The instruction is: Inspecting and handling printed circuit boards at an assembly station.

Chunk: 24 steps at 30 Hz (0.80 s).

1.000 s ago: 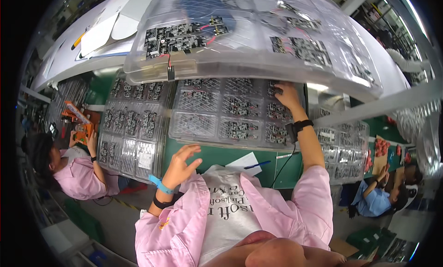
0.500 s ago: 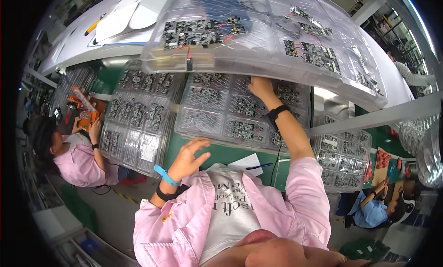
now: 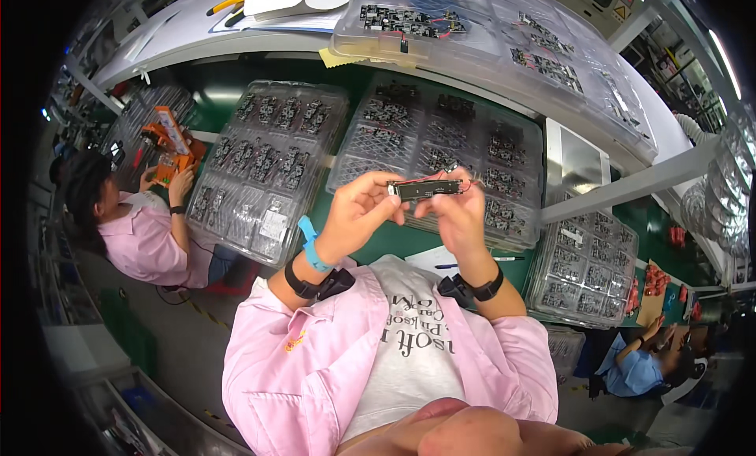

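A slim black circuit board (image 3: 425, 190) with red wires is held level over the front edge of the tray before me. My left hand (image 3: 356, 213) pinches its left end between thumb and fingers. At the other end, the fingers of my right hand (image 3: 459, 216) close on the board near its wires. Behind both hands lies a clear plastic tray (image 3: 337, 171) divided into compartments, with many similar boards and red wires in it. Part of the tray is hidden by my hands.
Another filled clear tray (image 3: 242, 247) lies to the left, and more trays (image 3: 543, 298) to the right. A raised shelf carries an open clear tray (image 3: 472, 72). Paper and a pen (image 3: 446, 266) lie near me. A co-worker (image 3: 150, 235) handles an orange fixture (image 3: 169, 161).
My right hand has come back from the tray's far compartments with a circuit board. My left hand, apart and holding nothing before, has moved up and now grips the board too.
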Available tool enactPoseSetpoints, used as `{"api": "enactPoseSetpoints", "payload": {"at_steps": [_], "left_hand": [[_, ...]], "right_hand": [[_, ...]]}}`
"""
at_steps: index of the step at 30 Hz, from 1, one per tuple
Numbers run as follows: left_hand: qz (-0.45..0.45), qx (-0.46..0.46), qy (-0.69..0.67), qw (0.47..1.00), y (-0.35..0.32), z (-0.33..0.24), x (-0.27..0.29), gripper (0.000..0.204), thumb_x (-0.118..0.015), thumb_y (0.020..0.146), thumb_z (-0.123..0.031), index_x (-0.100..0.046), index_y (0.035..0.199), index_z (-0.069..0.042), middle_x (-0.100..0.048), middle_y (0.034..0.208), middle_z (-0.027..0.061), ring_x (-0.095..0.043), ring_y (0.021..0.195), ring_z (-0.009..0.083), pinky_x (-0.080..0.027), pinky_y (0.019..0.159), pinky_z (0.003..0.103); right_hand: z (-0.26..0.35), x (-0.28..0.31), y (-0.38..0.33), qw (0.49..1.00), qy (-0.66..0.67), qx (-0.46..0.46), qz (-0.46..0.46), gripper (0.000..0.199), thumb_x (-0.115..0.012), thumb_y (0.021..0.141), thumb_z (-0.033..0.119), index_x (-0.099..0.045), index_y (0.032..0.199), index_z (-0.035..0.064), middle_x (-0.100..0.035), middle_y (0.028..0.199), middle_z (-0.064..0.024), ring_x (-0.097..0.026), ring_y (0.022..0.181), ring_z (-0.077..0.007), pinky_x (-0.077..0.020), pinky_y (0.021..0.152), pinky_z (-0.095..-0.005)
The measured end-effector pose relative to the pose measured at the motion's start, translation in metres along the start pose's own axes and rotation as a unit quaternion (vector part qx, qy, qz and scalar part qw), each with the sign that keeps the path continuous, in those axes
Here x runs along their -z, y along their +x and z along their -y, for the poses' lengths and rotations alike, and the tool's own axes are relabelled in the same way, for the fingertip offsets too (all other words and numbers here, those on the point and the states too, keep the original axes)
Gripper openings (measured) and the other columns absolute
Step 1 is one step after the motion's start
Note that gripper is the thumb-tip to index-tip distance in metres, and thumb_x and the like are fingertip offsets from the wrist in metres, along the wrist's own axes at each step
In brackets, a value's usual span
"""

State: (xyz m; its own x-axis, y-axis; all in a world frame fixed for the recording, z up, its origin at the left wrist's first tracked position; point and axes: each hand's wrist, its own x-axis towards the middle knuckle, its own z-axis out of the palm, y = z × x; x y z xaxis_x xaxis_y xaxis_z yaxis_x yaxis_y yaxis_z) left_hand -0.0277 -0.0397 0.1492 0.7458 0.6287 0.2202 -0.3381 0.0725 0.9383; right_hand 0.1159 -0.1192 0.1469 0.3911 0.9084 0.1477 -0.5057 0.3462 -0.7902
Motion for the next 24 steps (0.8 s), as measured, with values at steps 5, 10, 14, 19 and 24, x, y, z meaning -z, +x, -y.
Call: {"api": "enactPoseSetpoints", "payload": {"at_steps": [5, 10, 14, 19, 24], "left_hand": [[0.013, 0.043, -0.010, 0.999, -0.019, -0.030, 0.005, 0.020, -0.048, 0.080, 0.002, -0.048, 0.100, 0.007, -0.058, 0.079, 0.0116, -0.056, 0.062, 0.0140, -0.046, 0.057, 0.023], [0.020, 0.015, -0.049, 0.998, -0.033, -0.033, 0.010, 0.019, -0.048, 0.079, 0.002, -0.049, 0.098, 0.007, -0.058, 0.075, 0.0132, -0.055, 0.056, 0.0143, -0.046, 0.052, 0.024], [0.019, -0.001, -0.062, 0.998, -0.040, -0.035, 0.011, 0.019, -0.048, 0.079, 0.001, -0.049, 0.097, 0.007, -0.059, 0.074, 0.0137, -0.055, 0.054, 0.0143, -0.045, 0.050, 0.024], [0.007, 0.027, -0.052, 0.998, -0.046, -0.039, 0.013, 0.020, -0.050, 0.078, 0.000, -0.049, 0.097, 0.008, -0.059, 0.076, 0.0147, -0.057, 0.055, 0.0159, -0.047, 0.051, 0.025], [0.000, 0.016, -0.057, 0.998, -0.051, -0.039, 0.005, 0.031, -0.059, 0.077, -0.013, -0.048, 0.095, 0.010, -0.059, 0.073, 0.0166, -0.059, 0.055, 0.0177, -0.050, 0.047, 0.026]], "right_hand": [[0.033, -0.006, -0.022, 0.999, -0.038, 0.026, -0.005, 0.014, -0.049, 0.077, 0.002, -0.049, 0.089, -0.0059, -0.058, 0.077, -0.0132, -0.059, 0.056, -0.0204, -0.0495, 0.048, -0.0282], [0.040, -0.003, -0.037, 0.995, -0.088, -0.017, 0.039, 0.013, -0.049, 0.079, 0.007, -0.052, 0.083, -0.0051, -0.057, 0.074, -0.0125, -0.057, 0.050, -0.0183, -0.0489, 0.046, -0.0267], [0.045, 0.005, -0.046, 0.991, -0.067, -0.097, 0.067, 0.015, -0.047, 0.081, 0.008, -0.053, 0.080, -0.0056, -0.057, 0.072, -0.0116, -0.056, 0.050, -0.0170, -0.0479, 0.044, -0.0261], [0.032, -0.001, -0.041, 0.984, -0.114, 0.031, 0.135, 0.016, -0.049, 0.080, 0.007, -0.054, 0.084, -0.0078, -0.058, 0.075, -0.0136, -0.055, 0.048, -0.0159, -0.0502, 0.046, -0.0275], [0.038, -0.012, -0.050, 0.993, -0.036, -0.039, 0.103, 0.016, -0.053, 0.078, 0.001, -0.056, 0.090, -0.0083, -0.060, 0.084, -0.0178, -0.062, 0.063, -0.0237, -0.0530, 0.056, -0.0294]]}}
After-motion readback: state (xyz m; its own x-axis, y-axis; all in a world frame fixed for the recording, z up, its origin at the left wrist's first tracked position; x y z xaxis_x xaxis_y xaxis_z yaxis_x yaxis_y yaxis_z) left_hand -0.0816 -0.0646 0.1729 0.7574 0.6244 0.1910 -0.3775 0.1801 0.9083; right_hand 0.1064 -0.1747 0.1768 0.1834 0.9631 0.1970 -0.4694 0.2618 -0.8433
